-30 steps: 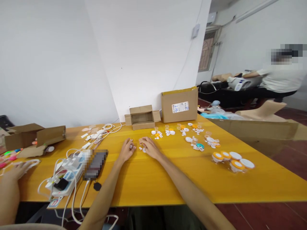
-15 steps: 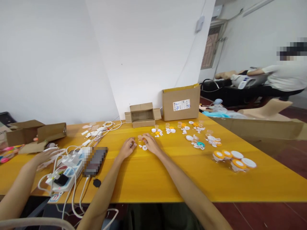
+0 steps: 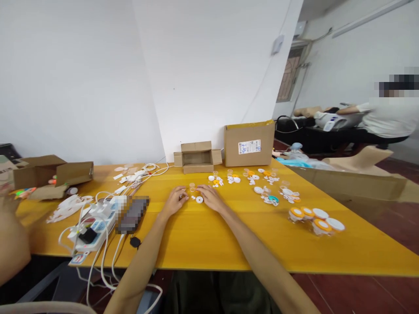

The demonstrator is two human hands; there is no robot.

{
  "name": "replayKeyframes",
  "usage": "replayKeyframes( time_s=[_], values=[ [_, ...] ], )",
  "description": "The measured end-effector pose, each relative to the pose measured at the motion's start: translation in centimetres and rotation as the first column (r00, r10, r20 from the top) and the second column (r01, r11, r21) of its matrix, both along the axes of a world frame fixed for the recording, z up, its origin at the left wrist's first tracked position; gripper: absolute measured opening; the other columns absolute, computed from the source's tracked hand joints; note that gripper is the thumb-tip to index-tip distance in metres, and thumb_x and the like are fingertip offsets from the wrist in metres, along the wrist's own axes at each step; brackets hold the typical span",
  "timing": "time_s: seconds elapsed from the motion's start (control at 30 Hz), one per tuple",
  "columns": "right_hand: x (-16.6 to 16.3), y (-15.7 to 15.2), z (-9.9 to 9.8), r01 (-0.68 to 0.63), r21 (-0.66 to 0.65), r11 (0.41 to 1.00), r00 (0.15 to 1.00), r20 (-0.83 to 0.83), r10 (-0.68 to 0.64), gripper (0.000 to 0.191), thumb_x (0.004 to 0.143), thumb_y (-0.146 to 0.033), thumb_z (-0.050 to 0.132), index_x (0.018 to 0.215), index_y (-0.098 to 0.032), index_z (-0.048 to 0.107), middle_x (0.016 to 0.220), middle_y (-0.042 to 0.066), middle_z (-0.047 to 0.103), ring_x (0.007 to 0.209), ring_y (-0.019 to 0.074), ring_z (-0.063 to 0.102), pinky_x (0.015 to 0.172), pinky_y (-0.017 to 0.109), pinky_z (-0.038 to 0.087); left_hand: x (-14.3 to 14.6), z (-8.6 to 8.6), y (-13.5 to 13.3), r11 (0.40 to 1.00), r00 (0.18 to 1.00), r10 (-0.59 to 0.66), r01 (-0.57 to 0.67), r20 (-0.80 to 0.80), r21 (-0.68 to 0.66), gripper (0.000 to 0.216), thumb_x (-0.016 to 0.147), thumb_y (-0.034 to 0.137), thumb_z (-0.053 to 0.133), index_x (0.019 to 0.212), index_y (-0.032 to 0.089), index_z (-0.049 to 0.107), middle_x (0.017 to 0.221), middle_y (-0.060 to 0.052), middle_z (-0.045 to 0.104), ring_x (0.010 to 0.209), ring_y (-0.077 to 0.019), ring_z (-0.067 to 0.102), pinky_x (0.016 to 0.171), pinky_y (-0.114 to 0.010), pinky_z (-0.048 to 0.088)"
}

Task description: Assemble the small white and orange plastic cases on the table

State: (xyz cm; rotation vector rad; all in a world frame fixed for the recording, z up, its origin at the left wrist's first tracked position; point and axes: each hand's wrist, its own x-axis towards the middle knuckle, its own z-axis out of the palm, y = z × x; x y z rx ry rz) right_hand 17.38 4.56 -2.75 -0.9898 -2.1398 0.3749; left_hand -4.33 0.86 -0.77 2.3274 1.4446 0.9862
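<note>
My left hand [image 3: 176, 201] rests on the yellow wooden table with its fingers curled in. Whatever lies between those fingers, if anything, is too small to make out. Opposite it, my right hand [image 3: 211, 198] lies low over the table, fingers stretched forward, with a thin orange edge showing at the fingertips. Between both hands stands a small clear plastic cup [image 3: 192, 187]. Closer to me are a white disc with a central hole [image 3: 199, 199] and tiny white parts [image 3: 193, 197]. The right palm hides the surface under it.
Sets of cups, lids and white parts [image 3: 233, 178] spread behind and right. Lidded clear cups [image 3: 322, 225] sit further right. An open carton [image 3: 197, 168] and a closed carton [image 3: 249, 152] stand at the back. Left are a power strip [image 3: 94, 237], cables, a phone [image 3: 132, 215] and another person's arm [image 3: 13, 235].
My right hand has drawn slightly away from the clear cup, so the cup shows more fully. The other person's arm has moved left, off the white bags. The view has shifted a little.
</note>
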Motion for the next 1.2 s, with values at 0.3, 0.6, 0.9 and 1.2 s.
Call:
replayKeyframes(
  time_s=[0.3,0.6,0.9,1.2],
  values=[
    [-0.2,-0.4,0.4,-0.035,-0.004,0.999,0.998,-0.043,0.035,0.049,0.081,0.000,0.051,0.116,-0.029,0.071,0.126,0.006,0.066,0.119,0.0217,0.060,0.104,0.040,0.046,0.4,0.7,-0.8,0.997,0.995,-0.032,0.038,-0.099,0.064,0.011,0.086,0.023,0.064,0.089,0.026,0.074,0.126,-0.007,0.065,0.122,-0.0256,0.055,0.107,-0.047,0.043],
    [0.0,-1.8,1.4,-0.002,0.022,1.000,1.000,-0.014,0.002,0.027,0.085,-0.011,0.059,0.100,-0.027,0.074,0.101,0.004,0.068,0.098,0.0201,0.064,0.092,0.035,0.050,-0.1,0.7,-1.2,0.994,0.981,0.073,-0.057,-0.180,0.093,0.011,0.085,0.030,0.064,0.095,0.028,0.070,0.126,-0.005,0.062,0.120,-0.0268,0.052,0.104,-0.048,0.041],
    [0.7,-3.6,2.0,-0.023,0.025,0.999,0.996,0.084,0.021,0.018,0.082,-0.015,0.065,0.094,-0.027,0.071,0.102,0.004,0.068,0.096,0.0220,0.064,0.086,0.035,0.050,0.4,1.4,-1.7,0.999,0.979,0.006,0.005,-0.202,0.053,0.010,0.088,0.025,0.060,0.087,0.026,0.070,0.123,-0.005,0.064,0.120,-0.0261,0.050,0.103,-0.046,0.039],
    [1.7,-3.9,2.4,-0.019,0.014,1.000,0.997,0.079,0.018,0.016,0.080,-0.012,0.064,0.090,-0.024,0.067,0.093,0.004,0.067,0.091,0.0206,0.063,0.083,0.033,0.049,1.5,2.2,-2.5,0.994,0.972,-0.097,0.106,-0.213,0.028,0.009,0.085,0.029,0.067,0.087,0.029,0.076,0.127,-0.004,0.061,0.122,-0.0278,0.048,0.104,-0.047,0.038]
  ],
)
